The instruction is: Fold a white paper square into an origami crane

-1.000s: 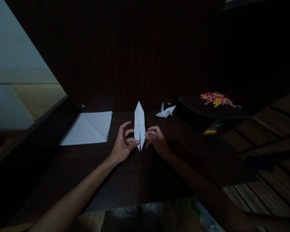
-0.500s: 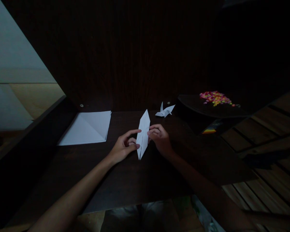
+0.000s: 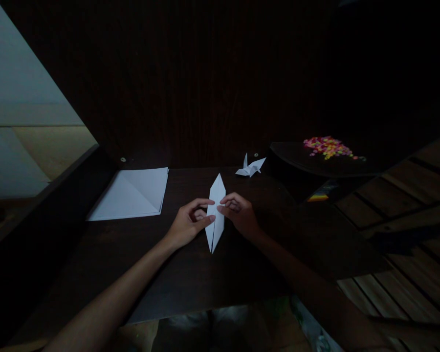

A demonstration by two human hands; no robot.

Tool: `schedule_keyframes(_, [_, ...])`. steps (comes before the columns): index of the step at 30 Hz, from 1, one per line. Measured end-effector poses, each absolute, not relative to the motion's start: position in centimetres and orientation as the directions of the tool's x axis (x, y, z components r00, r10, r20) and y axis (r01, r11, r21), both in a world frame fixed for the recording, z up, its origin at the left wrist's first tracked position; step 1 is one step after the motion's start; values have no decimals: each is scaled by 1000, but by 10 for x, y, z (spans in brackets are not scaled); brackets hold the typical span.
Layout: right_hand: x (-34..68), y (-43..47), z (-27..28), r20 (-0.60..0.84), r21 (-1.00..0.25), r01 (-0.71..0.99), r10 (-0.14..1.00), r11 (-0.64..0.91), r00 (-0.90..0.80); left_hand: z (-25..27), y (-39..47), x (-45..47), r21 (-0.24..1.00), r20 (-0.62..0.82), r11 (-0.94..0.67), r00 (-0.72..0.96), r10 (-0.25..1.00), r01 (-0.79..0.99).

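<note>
Dk desk (image 3: pixel 183 281), folded paper (image 3: pixel 217 230), btwn L/R fingers (image 3: pixel 203 201)

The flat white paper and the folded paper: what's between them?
In the head view, going right from the flat white paper: dark tabletop, then the left hand, touching the folded paper.

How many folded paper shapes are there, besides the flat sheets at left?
2: a long pointed piece between the left hand and right hand, and a bird-like figure farther back to the right, by the back panel. Darkness may hide more.
</note>
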State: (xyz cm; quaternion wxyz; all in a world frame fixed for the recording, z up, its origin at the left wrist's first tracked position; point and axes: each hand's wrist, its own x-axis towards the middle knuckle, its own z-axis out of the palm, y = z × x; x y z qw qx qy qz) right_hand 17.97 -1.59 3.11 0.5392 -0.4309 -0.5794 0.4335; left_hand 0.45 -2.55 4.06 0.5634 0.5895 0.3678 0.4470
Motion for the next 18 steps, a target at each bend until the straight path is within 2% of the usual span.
schedule_keyframes(6, [176,-14,30,195,-981,-10,980,195,-32,41,-27,6,988,146,-120,328,933,-97])
schedule_keyframes(12, [177,-14,30,213,-977,10,977,213,24,43,-30,11,985,158,-124,329,931,-123])
schedule_keyframes(18, [177,-14,31,155,-987,-51,988,153,-28,46,-28,8,985,147,-110,307,940,-135])
